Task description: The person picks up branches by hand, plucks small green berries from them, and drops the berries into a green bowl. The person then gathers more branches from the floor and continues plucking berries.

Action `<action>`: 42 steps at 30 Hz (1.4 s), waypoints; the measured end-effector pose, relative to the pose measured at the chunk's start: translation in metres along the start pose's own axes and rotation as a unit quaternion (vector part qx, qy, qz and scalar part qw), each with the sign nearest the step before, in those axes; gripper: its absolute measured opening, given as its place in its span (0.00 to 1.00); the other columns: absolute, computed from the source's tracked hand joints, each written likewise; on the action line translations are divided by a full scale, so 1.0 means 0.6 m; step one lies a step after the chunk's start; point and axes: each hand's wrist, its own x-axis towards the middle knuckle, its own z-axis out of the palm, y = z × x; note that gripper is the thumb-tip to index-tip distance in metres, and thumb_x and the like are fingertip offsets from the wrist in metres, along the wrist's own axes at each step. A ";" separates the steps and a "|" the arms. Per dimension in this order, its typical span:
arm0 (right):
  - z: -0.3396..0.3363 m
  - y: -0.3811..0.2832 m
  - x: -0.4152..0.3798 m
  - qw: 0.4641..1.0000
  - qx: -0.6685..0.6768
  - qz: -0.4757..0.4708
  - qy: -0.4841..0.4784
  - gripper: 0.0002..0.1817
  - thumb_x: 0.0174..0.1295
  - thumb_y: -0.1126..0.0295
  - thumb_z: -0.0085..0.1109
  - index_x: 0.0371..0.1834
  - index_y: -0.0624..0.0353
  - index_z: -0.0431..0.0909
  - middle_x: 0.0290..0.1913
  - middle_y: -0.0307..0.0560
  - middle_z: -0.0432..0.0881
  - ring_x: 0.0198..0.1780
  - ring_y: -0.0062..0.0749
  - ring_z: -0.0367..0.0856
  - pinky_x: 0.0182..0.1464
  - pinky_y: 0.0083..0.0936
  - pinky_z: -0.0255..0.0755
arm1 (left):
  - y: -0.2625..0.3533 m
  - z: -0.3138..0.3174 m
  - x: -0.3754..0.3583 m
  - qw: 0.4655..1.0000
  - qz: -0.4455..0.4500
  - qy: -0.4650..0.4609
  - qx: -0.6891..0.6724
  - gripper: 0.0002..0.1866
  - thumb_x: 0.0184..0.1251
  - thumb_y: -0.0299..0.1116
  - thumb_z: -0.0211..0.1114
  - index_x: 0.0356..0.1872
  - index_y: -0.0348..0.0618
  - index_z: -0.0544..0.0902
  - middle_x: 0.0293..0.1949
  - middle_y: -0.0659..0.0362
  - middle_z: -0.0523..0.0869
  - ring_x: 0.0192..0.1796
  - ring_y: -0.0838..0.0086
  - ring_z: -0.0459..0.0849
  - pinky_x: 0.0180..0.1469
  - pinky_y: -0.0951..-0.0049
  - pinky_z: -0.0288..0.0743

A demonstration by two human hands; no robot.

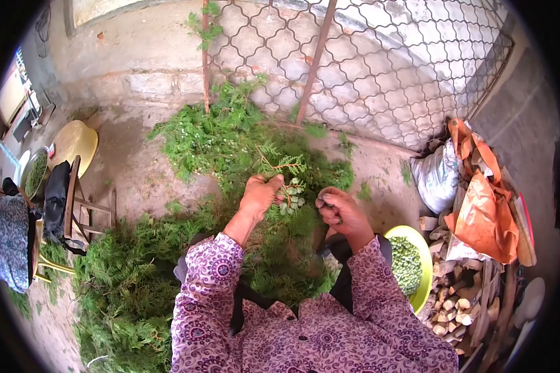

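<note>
A small green sprig [290, 198] with pale round cones and a reddish stem is pinched in my left hand [261, 194], in front of my chest. My right hand [342, 211] is a little to the right of the sprig, apart from it, with its fingers curled together; whether anything small is between them is hidden. Cut green branches [211, 140] are heaped on the ground beyond my hands, and a larger pile [124, 280] spreads to the left. By my right forearm is a yellow-green basin [424, 267] holding many small green cones.
Stacked firewood [460, 311], an orange bag [488, 214] and a white sack [435, 177] stand at the right. A metal lattice [354, 62] leans at the back wall. To the left are a yellow tub [74, 146], a wooden stool [93, 205] and a patterned cloth [6, 236].
</note>
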 end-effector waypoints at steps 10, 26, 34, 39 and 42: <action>0.052 0.008 0.030 0.956 -0.279 -0.060 0.063 0.10 0.55 0.69 0.59 0.38 0.60 0.73 0.24 0.31 0.71 0.19 0.10 0.60 0.18 0.10 0.52 | 0.012 -0.008 -0.020 0.997 -0.011 -0.075 0.032 0.12 0.59 0.33 0.61 0.33 0.31 0.77 0.29 0.57 0.81 0.25 0.74 0.78 0.21 0.75 0.74; 0.045 0.050 0.045 0.918 -0.384 -0.064 0.076 0.08 0.59 0.67 0.54 0.28 0.59 0.74 0.19 0.32 0.70 0.18 0.11 0.63 0.19 0.11 0.55 | -0.001 -0.038 -0.044 0.977 -0.024 -0.194 0.080 0.12 0.55 0.27 0.65 0.40 0.37 0.78 0.32 0.59 0.82 0.29 0.76 0.79 0.26 0.76 0.72; -0.010 0.022 0.024 0.994 -0.011 0.008 0.113 0.10 0.60 0.65 0.51 0.27 0.60 0.73 0.17 0.38 0.72 0.13 0.15 0.61 0.13 0.13 0.50 | -0.009 -0.035 -0.055 0.987 -0.009 -0.142 0.071 0.08 0.54 0.26 0.63 0.34 0.33 0.80 0.28 0.58 0.83 0.22 0.75 0.79 0.22 0.77 0.70; -0.107 -0.019 -0.031 0.953 0.287 -0.032 0.088 0.08 0.56 0.69 0.55 0.33 0.63 0.72 0.31 0.47 0.75 0.21 0.17 0.66 0.13 0.07 0.56 | 0.001 -0.059 -0.053 0.994 -0.006 -0.094 0.059 0.06 0.54 0.24 0.63 0.34 0.35 0.80 0.32 0.58 0.82 0.32 0.76 0.78 0.26 0.76 0.70; -0.208 -0.060 -0.106 0.929 0.347 -0.121 0.043 0.11 0.54 0.70 0.55 0.36 0.64 0.71 0.33 0.48 0.74 0.26 0.18 0.67 0.15 0.08 0.56 | 0.011 -0.074 -0.052 0.996 0.011 -0.055 0.063 0.06 0.54 0.24 0.63 0.33 0.35 0.80 0.33 0.59 0.83 0.33 0.76 0.79 0.27 0.76 0.71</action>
